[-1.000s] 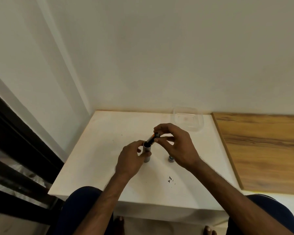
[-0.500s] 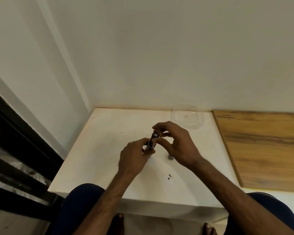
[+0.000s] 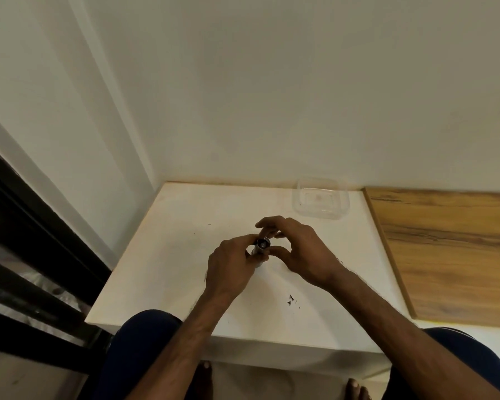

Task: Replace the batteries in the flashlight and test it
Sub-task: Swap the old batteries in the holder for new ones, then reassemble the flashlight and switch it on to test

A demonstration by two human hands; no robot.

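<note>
From the head view we see our left hand (image 3: 228, 264) gripping the slim metal flashlight (image 3: 261, 247) tube, upright above the smooth white table (image 3: 168, 255), open end tilted toward us, our right hand (image 3: 298, 249) curled loosely beside its rim.

Bare forearms, bare feet, dark navy trousers (image 3: 139, 342).
</note>
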